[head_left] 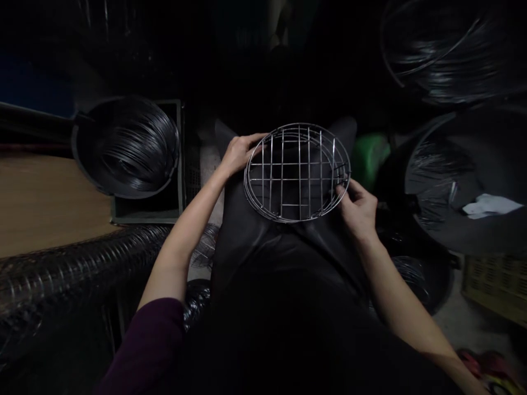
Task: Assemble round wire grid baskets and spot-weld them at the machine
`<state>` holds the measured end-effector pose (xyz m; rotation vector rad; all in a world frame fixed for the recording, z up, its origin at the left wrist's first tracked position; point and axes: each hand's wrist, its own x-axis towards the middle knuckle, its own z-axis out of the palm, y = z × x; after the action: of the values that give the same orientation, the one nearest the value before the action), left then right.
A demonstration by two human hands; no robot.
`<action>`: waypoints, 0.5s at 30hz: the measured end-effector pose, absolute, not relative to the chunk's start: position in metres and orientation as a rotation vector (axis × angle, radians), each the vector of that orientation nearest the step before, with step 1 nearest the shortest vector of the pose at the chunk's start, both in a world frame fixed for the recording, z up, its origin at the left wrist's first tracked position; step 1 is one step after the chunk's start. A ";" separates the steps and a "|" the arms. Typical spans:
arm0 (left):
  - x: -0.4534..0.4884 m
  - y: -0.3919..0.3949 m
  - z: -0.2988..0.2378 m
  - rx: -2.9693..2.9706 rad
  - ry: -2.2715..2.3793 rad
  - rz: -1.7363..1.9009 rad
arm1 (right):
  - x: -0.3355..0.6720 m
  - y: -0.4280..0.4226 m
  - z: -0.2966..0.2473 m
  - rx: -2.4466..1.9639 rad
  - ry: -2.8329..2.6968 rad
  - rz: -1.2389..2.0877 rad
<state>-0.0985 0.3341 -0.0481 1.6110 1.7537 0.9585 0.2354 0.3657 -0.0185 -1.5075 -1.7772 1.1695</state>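
Note:
A round wire rack (300, 179), with a grid of crossing wires inside several stacked rings, is held above my lap. My left hand (240, 156) grips its rim at the upper left, thumb and fingers closed about the wire. At the lower right, my right hand (359, 211) pinches the rim, with fingertips partly behind the wires. Under the rack lies the dark apron (263, 247) over my knees.
On the left, a black bucket (123, 186) of wire rings rests in a crate (180, 164) beside a brown board (49, 203). A long row of wire rings (82, 269) lies below. Right stand a large black bucket (486, 142) with wire pieces and a yellow crate (494, 282).

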 end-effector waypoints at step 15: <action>-0.092 0.325 -0.059 1.457 1.834 0.938 | 0.239 0.346 -0.031 -1.580 -1.977 0.778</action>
<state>-0.0921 0.3252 -0.0588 1.4574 1.8345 0.9377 0.2388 0.3464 -0.0308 -1.5799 -1.9767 0.7780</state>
